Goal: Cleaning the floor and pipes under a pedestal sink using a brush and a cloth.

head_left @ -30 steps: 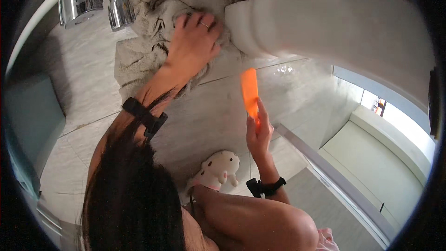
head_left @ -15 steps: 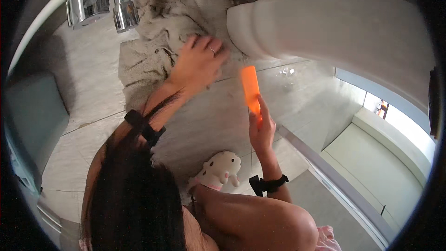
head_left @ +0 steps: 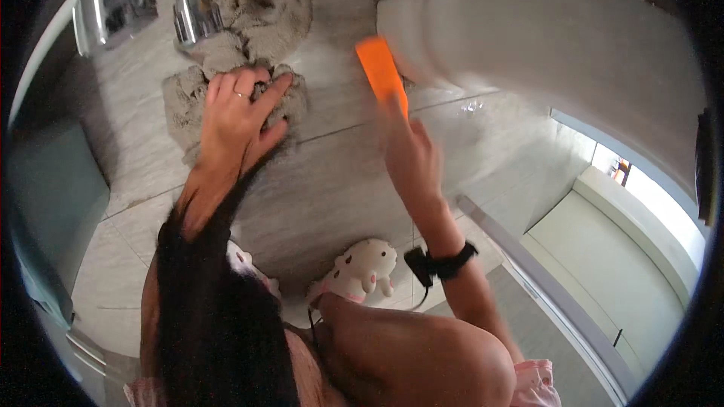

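Observation:
My left hand (head_left: 240, 113) lies on a rumpled grey towel (head_left: 181, 117) on the tiled floor. Its fingers press into the folds, with the index finger and thumb spread apart. A ring shows on one finger. Closed round the lower end of a flat orange tool (head_left: 377, 64), my right hand (head_left: 413, 154) is slightly blurred. The tool's broad end points up and away, near the curved white toilet base (head_left: 528, 38); what kind of tool it is cannot be told. More of the towel is bunched beyond my left hand.
Chrome fittings (head_left: 194, 4) hang at the upper left, over the towel. At the left edge stands a grey-green panel (head_left: 56, 188). White slippers (head_left: 366, 267) are on my feet. A raised metal-edged strip (head_left: 528, 290) runs along the right. Wet shine (head_left: 472, 106) spots the floor.
My left hand has moved left, and the towel is bunched differently under it. My right hand has carried the orange tool up and slightly left, tilting it. The view has shifted a little.

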`<state>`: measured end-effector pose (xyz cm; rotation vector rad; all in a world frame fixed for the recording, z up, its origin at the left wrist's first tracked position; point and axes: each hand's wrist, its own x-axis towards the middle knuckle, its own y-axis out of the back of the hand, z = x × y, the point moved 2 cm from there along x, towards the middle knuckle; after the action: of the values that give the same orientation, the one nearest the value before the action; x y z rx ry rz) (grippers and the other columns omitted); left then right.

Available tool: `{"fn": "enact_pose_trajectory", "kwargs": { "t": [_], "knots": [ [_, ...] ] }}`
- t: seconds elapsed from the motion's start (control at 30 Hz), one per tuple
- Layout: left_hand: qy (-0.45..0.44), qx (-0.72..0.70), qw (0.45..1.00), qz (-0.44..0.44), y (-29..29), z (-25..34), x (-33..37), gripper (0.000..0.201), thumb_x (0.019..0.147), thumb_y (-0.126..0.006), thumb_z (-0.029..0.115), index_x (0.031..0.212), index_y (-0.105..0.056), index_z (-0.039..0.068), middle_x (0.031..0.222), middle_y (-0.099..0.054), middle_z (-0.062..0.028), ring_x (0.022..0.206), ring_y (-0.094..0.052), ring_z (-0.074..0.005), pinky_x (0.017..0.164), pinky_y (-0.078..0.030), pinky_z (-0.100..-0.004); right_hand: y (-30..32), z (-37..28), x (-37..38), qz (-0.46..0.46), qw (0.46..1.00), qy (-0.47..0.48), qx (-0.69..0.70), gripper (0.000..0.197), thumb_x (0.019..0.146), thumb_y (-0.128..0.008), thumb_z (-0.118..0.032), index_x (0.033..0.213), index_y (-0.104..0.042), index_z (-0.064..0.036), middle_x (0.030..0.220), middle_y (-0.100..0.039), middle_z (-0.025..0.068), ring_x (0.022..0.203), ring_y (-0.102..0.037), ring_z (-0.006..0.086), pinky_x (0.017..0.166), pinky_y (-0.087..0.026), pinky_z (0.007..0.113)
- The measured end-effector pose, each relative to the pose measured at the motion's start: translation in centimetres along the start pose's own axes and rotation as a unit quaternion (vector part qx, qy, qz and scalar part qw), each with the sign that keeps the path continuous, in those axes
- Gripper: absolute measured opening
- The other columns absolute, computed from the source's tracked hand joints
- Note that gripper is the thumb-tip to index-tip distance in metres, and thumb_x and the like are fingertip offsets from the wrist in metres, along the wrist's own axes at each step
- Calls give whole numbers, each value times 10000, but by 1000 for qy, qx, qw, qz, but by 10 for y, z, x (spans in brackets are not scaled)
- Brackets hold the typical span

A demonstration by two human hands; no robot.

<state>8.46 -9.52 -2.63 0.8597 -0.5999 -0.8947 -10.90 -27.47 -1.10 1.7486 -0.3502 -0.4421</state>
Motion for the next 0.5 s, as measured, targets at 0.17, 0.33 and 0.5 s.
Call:
{"fn": "enact_pose_trajectory", "kwargs": {
  "t": [0.17,0.33,0.5],
  "knots": [
    [12,12,1000,6,1,9,5,597,599,-767,172,1174,-613,133,1056,-513,-72,1017,-479,-267,905,-377,-400,-8,0,-10,-83,994,-75,-20,680,827,-566,-57,1445,-324,-201,910,-559,140,595,-598,314,492,-506,433],
    [-6,-26,1000,-6,1,-1,2,609,614,-732,143,1207,-593,138,1095,-515,-97,1036,-477,-299,921,-380,-423,-5,-17,21,-31,998,-29,-38,693,826,-557,-42,1454,-310,-201,903,-560,147,625,-611,309,506,-519,431],
    [-18,-33,999,8,-2,3,3,591,613,-752,154,1184,-603,123,1072,-517,-82,1026,-483,-280,920,-378,-398,-5,3,-32,-114,986,-114,-39,678,833,-549,-48,1451,-306,-187,917,-564,172,638,-614,332,520,-523,439]
  ]
}}
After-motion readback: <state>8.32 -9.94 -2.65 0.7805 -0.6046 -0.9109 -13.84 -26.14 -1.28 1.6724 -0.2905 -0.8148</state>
